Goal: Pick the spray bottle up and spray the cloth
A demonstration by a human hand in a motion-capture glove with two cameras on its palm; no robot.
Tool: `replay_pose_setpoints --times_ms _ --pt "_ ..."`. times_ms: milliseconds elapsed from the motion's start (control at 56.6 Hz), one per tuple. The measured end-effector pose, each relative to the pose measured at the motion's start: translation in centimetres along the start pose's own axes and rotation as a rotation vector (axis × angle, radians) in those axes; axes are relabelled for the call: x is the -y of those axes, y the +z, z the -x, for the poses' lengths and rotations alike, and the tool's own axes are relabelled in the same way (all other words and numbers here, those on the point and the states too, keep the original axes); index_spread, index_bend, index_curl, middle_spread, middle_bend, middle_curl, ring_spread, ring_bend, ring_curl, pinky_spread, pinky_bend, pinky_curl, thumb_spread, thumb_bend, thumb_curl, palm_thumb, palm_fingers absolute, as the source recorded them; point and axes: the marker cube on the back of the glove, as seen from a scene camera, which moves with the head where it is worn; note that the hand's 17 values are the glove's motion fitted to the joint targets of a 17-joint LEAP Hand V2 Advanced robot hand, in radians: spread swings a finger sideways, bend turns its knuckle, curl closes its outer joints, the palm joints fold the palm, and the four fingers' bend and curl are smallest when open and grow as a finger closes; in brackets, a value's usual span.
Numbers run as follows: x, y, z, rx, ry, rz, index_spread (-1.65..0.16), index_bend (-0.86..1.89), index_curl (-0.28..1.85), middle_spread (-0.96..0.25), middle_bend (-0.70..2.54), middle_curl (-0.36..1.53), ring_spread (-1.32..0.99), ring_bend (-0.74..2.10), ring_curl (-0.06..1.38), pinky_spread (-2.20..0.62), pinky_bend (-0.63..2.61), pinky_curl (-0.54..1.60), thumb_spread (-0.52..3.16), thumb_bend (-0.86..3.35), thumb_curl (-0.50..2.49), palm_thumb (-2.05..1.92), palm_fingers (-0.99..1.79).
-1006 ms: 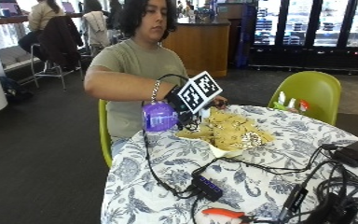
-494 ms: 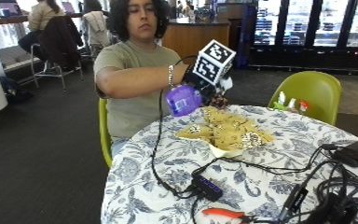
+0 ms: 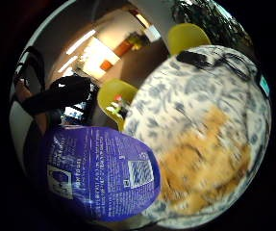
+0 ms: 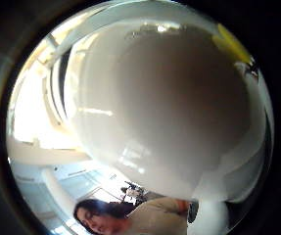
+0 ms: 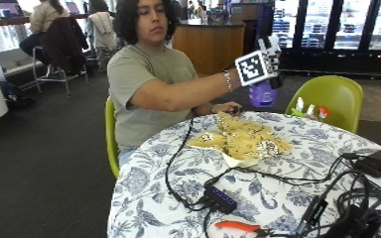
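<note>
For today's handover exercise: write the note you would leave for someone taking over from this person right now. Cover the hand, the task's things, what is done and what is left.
Right hand: gloved, raised above the table, gripping the purple spray bottle.
Cloth: yellow patterned, lying bunched on the flowered tablecloth, below and a little nearer than the bottle.
Bare hand: resting at the cloth's far edge.
Done: bottle picked up.
Left: aim at the cloth and spray; no spray is visible.

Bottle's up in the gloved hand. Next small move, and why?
Probably tip the nozzle down toward the yellow cloth and squeeze. The right hand holds the purple spray bottle raised over the table's far edge, and the cloth lies bunched below, slightly nearer the camera, so a spray from here may miss.
</note>
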Motion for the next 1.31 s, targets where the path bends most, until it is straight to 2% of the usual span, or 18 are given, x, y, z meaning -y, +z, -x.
replay_pose_setpoints --times_ms 106,300,671,848,883,953,1042,1183,1307 --pt "-0.6 4.2 -4.9 -0.003 -0.035 -0.061 -0.28 0.19 0.58 -0.18 0.45 0.52 -0.18 0.56 0.46 -0.19 0.43 0.40 0.44 -0.03 0.71 0.99 1.29" --pt "-3.7 10.1 -10.2 0.024 -0.003 0.032 -0.28 0.19 0.58 -0.17 0.47 0.53 -0.17 0.56 0.46 -0.20 0.45 0.40 0.45 -0.03 0.72 0.99 1.31" --pt "-3.9 10.5 -10.7 0.006 -0.052 0.040 -0.28 0.19 0.59 -0.16 0.48 0.53 -0.17 0.58 0.46 -0.24 0.47 0.41 0.44 -0.03 0.72 0.98 1.32" --pt "-4.1 10.1 -10.4 0.026 0.010 0.099 -0.28 0.18 0.59 -0.17 0.48 0.53 -0.17 0.60 0.46 -0.25 0.48 0.41 0.43 -0.03 0.73 0.99 1.30" --pt "-4.6 9.6 -10.8 -0.009 0.036 0.164 -0.28 0.18 0.59 -0.16 0.48 0.53 -0.17 0.60 0.46 -0.24 0.48 0.41 0.44 -0.03 0.73 0.98 1.29" --pt "-6.8 8.3 -11.1 -0.094 0.077 0.354 -0.28 0.19 0.58 -0.13 0.47 0.52 -0.15 0.55 0.44 -0.17 0.40 0.38 0.58 -0.05 0.69 0.93 1.18" --pt "-6.5 7.2 -11.9 -0.270 0.075 0.307 -0.28 0.17 0.56 -0.10 0.41 0.49 -0.14 0.44 0.42 -0.08 0.27 0.36 0.73 -0.06 0.62 0.82 0.94" --pt "-8.8 3.1 -11.8 -0.440 0.065 0.457 -0.31 0.06 0.46 -0.07 0.28 0.44 -0.13 0.38 0.40 0.08 0.28 0.37 0.84 -0.05 0.54 0.73 0.54" --pt "-11.1 -1.1 -11.8 -0.538 0.063 0.513 -0.34 0.08 0.37 -0.08 0.24 0.41 -0.13 0.36 0.37 0.17 0.27 0.35 0.89 -0.04 0.49 0.69 0.43"
